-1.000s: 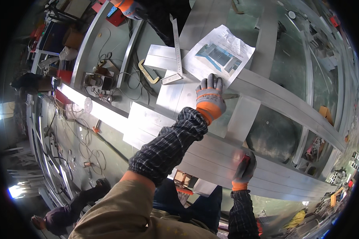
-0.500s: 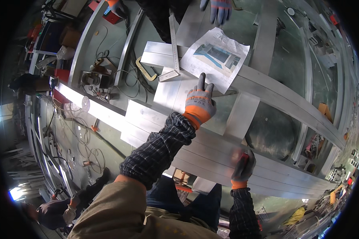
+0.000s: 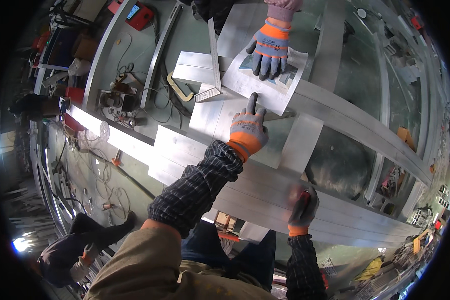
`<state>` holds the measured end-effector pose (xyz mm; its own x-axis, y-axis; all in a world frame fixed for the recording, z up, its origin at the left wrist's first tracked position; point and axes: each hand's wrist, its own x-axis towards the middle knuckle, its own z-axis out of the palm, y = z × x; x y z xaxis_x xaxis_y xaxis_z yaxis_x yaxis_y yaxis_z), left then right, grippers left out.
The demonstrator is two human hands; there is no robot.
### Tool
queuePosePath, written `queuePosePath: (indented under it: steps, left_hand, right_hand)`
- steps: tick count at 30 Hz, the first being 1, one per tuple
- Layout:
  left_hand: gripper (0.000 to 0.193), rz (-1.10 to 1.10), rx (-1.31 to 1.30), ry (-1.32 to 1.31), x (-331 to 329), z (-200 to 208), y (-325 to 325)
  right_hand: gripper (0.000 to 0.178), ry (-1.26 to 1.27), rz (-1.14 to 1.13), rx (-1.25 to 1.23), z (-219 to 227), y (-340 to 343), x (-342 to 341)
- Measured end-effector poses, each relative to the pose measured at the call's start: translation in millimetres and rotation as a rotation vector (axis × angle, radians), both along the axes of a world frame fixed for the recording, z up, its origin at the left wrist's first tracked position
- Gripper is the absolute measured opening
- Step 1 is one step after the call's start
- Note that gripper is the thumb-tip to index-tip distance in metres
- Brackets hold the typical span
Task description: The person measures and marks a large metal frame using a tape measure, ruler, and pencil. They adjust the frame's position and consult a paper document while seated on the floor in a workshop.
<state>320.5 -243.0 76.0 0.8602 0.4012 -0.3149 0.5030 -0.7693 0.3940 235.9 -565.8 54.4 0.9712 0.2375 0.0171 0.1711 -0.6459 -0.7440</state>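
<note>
My left hand (image 3: 248, 129), in a grey and orange glove, points with its index finger at the lower edge of a printed sheet (image 3: 244, 84). It holds nothing. The sheet lies on long silver metal bars (image 3: 265, 192) and carries a coloured picture. A co-worker's gloved hand (image 3: 270, 50) rests flat over that picture, hiding part of it. A metal try square (image 3: 215, 60) lies left of the sheet. Lower right, my right hand (image 3: 305, 212) is closed around a small red object (image 3: 298, 195) above the bars; blur hides its kind.
A yellowish C-clamp (image 3: 179, 90) sits beside the square. Cables (image 3: 170, 100) trail on the green floor at the left, near a red machine (image 3: 139, 16). More metal bars (image 3: 330, 45) cross at the far right. Another person (image 3: 67, 260) is at the lower left.
The co-worker's hand has come down onto the sheet and now covers its picture. My left hand keeps pointing; my right hand still grips the red object.
</note>
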Motion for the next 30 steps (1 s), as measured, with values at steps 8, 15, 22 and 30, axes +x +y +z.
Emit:
queuePosePath:
  steps: [8, 15, 22, 30]
  left_hand:
    - [0.044, -0.064, -0.151, -0.478, -76.4, 21.1, -11.0]
    - [0.048, 0.175, -0.930, -0.163, -136.2, 61.5, -78.7]
    - [0.046, -0.119, -0.136, -0.371, -44.2, 35.9, -10.5]
    - [0.046, 0.117, -0.618, -0.252, -44.3, 31.6, 12.0]
  right_hand:
    - [0.048, -0.034, 0.037, -0.041, 3.2, -0.5, -0.3]
    - [0.071, 0.288, 0.133, 0.153, 45.2, 30.3, 1.0]
    - [0.071, 0.229, 0.165, 0.182, 47.7, 51.8, 13.4]
    - [0.073, 0.430, 0.183, 0.254, 62.0, 70.3, 0.2]
